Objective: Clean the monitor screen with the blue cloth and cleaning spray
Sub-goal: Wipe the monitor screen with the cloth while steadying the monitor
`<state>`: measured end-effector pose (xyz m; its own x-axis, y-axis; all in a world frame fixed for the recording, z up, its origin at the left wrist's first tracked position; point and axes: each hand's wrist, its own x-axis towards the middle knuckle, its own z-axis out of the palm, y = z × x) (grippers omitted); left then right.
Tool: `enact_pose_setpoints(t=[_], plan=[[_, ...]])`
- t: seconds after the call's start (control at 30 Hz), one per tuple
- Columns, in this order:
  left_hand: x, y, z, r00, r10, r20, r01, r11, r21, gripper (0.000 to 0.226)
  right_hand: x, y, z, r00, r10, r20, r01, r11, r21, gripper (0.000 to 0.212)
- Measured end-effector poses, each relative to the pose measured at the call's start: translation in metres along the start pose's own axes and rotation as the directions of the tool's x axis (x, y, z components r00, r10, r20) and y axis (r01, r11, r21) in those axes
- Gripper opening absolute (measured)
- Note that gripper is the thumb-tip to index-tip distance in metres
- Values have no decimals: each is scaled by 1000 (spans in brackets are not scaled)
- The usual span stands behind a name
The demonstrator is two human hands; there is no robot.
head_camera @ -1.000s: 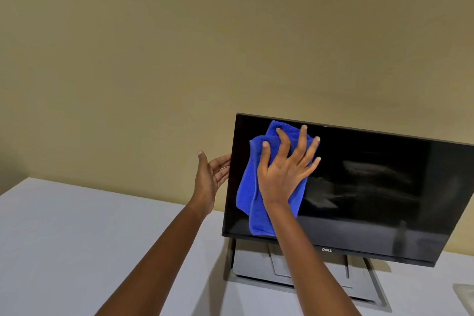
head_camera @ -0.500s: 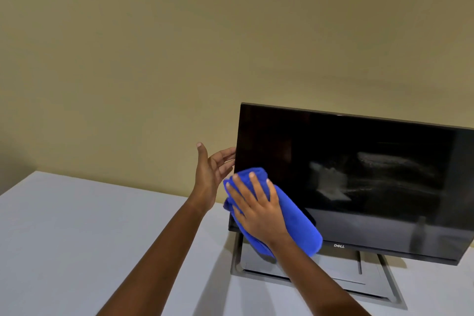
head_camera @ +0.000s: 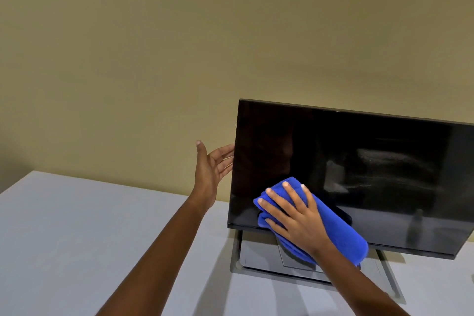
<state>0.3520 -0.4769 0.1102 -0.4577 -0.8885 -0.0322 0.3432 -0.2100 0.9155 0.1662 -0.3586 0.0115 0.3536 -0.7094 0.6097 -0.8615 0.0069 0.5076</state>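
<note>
A black monitor [head_camera: 359, 161] stands on a grey flat stand [head_camera: 259, 261], its dark screen off and reflecting the room. My right hand [head_camera: 295, 218] lies flat on a folded blue cloth [head_camera: 341, 236], pressing it against the screen's lower left part and bottom bezel. My left hand [head_camera: 210, 169] is at the monitor's left edge, thumb up, its fingers reaching behind the panel. No cleaning spray is in view.
The monitor stands on a pale grey table [head_camera: 77, 238] against a beige wall [head_camera: 179, 46]. A small pale object [head_camera: 472, 278] shows at the right edge of the frame.
My right hand swept the cloth down from the screen's upper left to its lower left, then slid slightly right along the bottom. My left hand stayed at the left edge.
</note>
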Motion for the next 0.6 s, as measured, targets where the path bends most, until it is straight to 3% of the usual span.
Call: enact_pose_setpoints(t=[0.1, 0.2, 0.47, 0.6], plan=[[-2, 0, 0, 1000, -5, 1, 5, 1000, 5, 79, 16, -24, 3, 981, -180, 68, 179, 984, 16, 81], [-4, 1, 1, 1000, 0, 3, 0, 1000, 14, 80, 33, -46, 5, 976, -176, 129, 171, 984, 46, 100], [-6, -1, 4, 999, 16, -43, -15, 1000, 23, 79, 56, -71, 0, 994, -91, 60, 87, 995, 57, 83], [-7, 2, 5, 999, 19, -32, -18, 999, 31, 81, 40, -53, 4, 989, -147, 33, 146, 989, 28, 79]])
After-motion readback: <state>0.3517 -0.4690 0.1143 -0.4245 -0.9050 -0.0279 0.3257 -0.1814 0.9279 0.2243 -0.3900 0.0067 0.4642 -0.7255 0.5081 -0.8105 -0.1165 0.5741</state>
